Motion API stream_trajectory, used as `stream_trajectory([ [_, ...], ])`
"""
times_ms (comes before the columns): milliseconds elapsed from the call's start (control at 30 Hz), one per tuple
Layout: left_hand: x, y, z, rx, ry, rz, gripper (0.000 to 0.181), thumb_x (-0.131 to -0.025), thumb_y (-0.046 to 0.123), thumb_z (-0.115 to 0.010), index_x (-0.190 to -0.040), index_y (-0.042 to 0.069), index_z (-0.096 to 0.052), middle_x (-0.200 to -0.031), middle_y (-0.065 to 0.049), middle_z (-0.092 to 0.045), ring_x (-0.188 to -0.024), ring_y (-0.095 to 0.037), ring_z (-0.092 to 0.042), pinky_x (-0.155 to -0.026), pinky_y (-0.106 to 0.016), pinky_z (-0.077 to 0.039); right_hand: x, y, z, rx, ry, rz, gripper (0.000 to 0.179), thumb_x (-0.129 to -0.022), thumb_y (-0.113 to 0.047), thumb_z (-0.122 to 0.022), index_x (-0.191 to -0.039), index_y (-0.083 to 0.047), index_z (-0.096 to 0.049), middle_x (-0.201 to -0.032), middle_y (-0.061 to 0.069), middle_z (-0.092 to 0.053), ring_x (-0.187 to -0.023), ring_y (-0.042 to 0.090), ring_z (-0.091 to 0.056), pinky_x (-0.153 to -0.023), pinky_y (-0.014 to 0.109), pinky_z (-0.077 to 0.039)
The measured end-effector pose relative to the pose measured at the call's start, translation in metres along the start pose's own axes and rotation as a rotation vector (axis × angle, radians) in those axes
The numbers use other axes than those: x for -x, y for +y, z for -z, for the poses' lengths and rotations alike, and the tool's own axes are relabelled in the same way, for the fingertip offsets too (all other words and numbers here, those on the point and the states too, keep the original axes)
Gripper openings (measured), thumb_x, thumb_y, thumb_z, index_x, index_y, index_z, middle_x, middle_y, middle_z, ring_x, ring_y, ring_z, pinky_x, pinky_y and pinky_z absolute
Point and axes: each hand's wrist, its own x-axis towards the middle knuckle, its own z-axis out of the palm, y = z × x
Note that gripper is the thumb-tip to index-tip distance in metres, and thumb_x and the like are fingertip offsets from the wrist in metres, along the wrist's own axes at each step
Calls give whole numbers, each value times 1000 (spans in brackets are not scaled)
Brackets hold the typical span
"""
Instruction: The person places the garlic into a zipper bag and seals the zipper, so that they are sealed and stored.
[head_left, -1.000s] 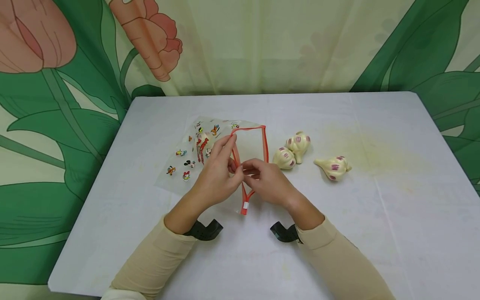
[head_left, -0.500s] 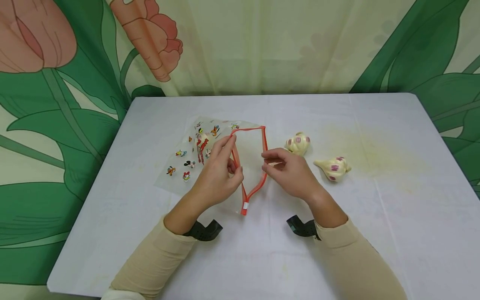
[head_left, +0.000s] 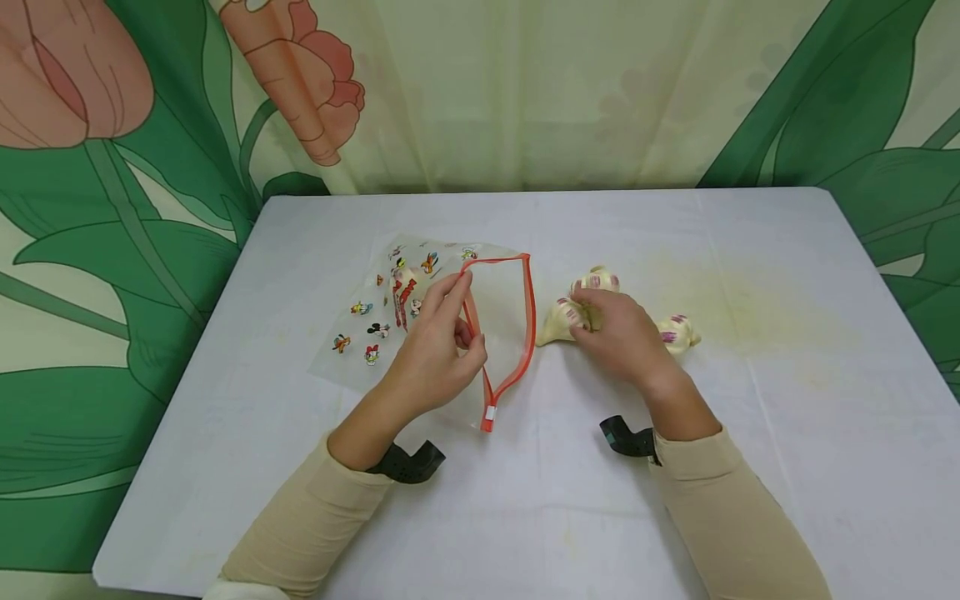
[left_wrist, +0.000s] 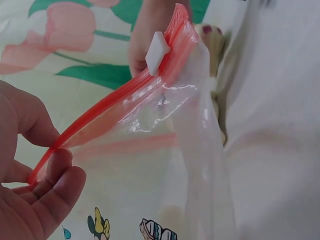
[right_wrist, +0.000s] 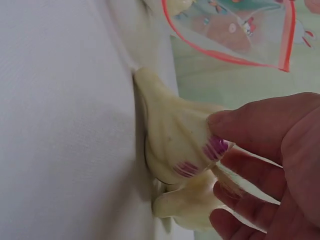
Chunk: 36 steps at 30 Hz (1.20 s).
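A clear zip bag (head_left: 498, 308) with a red zip edge and cartoon prints lies on the table, its mouth spread apart. My left hand (head_left: 438, 337) pinches the near-left part of that red edge; in the left wrist view its thumb and fingers (left_wrist: 65, 187) are at the edge. A white slider (left_wrist: 157, 52) sits near one end of the zip. To the right of the bag, my right hand (head_left: 622, 337) pinches a garlic bulb (right_wrist: 182, 135) at its root end, thumb on top. A second garlic bulb (head_left: 600, 279) sits just behind; a third (head_left: 678, 333) is partly hidden by the hand.
The table (head_left: 480, 533) wears a white cloth with a yellowish stain at right. A printed curtain (head_left: 525, 92) hangs behind its far edge. Black wrist devices (head_left: 412, 462) sit on both wrists. A pale shape (right_wrist: 177, 6) shows by the bag's mouth; I cannot tell what it is.
My right hand has left the bag's red edge and moved right to the nearest garlic bulb, taking hold of it. The bag's mouth is spread wider. My left hand stays in place.
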Motion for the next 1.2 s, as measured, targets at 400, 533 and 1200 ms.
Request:
stream_trajectory([
  [400, 0, -1, -1, 2, 7, -8, 72, -86, -5, -61, -152, -8, -32, -151, -19, -33, -74, -12, -56, -68, -26, -51, 4, 4, -3, 46, -64, -43, 53, -92, -18, -64, -140, 2, -54, -142, 22, -52, -134, 41, -44, -109, 55, -33],
  [533, -1, -1, -1, 1, 7, -7, 72, -86, -4, -61, -152, -8, -32, -151, -18, -34, -74, -12, -56, -68, -26, -51, 4, 7, -5, 38, -63, -43, 56, -91, -19, -67, -141, 3, -53, -142, 23, -51, -134, 41, -43, -109, 55, -33],
  [1200, -2, -1, -1, -6, -4, 10, 71, -87, -4, -61, -151, -9, -32, -152, -19, -33, -73, -12, -55, -67, -26, -51, 14, 6, 1, -47, 159, -55, 49, -89, -22, -72, -130, 2, -63, -125, 21, -60, -104, 37, -61, -88, 50, -48],
])
